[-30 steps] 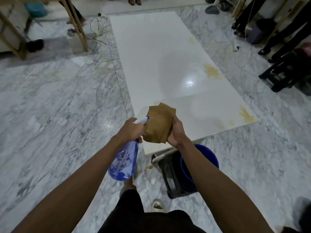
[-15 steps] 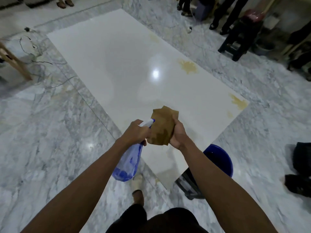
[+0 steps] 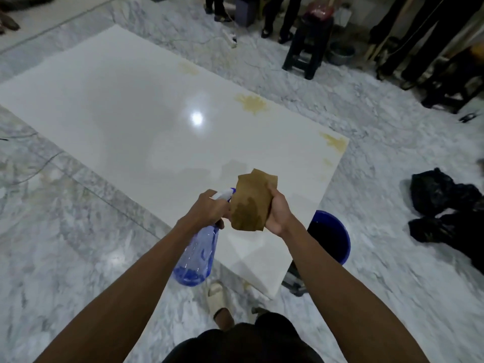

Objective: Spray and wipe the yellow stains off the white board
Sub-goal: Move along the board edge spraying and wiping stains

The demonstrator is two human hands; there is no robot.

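Two hands: spray bottle (image 3: 197, 255), brown cloth (image 3: 252, 204).

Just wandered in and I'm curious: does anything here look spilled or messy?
Yes: three yellow stains mark the white board along its right edge, at and. The brown cloth has a dark damp patch.

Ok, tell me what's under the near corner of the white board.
A blue bucket and part of a dark stand show below the white board; the board hides whatever else supports it.
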